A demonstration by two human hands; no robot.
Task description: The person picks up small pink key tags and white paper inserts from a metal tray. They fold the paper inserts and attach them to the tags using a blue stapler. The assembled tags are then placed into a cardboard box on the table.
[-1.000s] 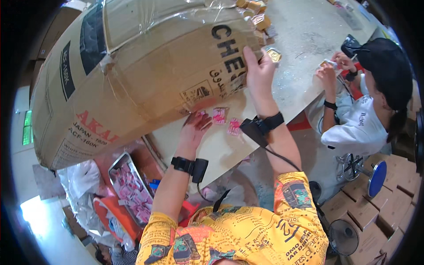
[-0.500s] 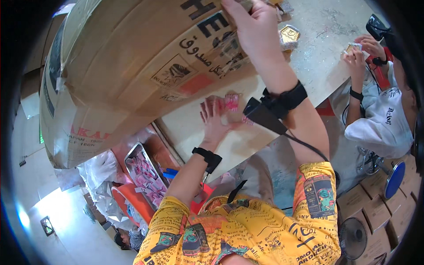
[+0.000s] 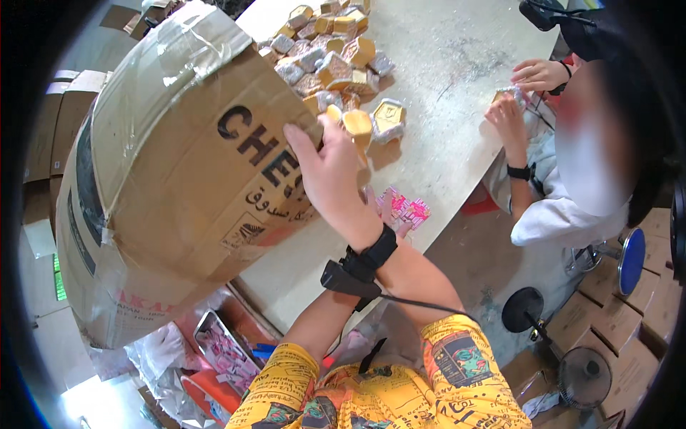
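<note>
A large brown cardboard box (image 3: 179, 171), with tape along its edges, stands tilted over the left part of the table. My right hand (image 3: 330, 175) is closed on the box's right edge, thumb on the printed side. Below it, my left hand (image 3: 384, 209) is partly hidden behind my right forearm. Its visible fingers are apart and rest by flat pink printed pieces (image 3: 407, 209) on the table. Just beyond my right hand, a heap of gold and yellow hexagonal pieces (image 3: 336, 61), some wrapped in clear plastic, lies on the table.
At the right, a person's hands (image 3: 509, 118) hold a small piece above the pale table (image 3: 457, 121). A metal tray (image 3: 225, 347) of pink pieces is at lower left, by clear plastic bags (image 3: 161, 350). Stools (image 3: 632, 261), a fan (image 3: 584, 377) and cartons (image 3: 604, 314) stand at lower right.
The box has tilted down and to the left with my right hand on its edge, baring the heap of hexagonal pieces. My left hand is now mostly behind my right forearm.
</note>
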